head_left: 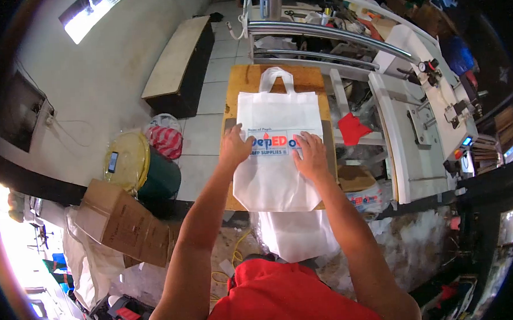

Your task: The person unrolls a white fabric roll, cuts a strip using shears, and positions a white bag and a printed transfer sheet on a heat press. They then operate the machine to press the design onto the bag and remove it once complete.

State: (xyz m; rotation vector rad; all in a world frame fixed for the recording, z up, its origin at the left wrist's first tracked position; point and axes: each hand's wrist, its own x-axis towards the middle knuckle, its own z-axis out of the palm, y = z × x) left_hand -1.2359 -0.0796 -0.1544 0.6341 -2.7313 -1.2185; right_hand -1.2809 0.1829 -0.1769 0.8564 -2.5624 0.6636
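A white tote bag (277, 110) with loop handles lies flat on a wooden board (247, 77). A printed transfer (274, 142) with blue and red letters rests across the bag's middle. My left hand (235, 146) presses flat on the print's left end. My right hand (312, 155) presses flat on its right end. Neither hand grips anything. More white bags (294, 232) hang below the board's near edge.
A white press machine (421, 130) stands to the right, with a red cloth (352, 127) beside it. A yellow-lidded green drum (139, 168) holding a phone, a cardboard box (122, 220) and a low bench (178, 63) are on the left. Metal bars (325, 34) lie beyond the board.
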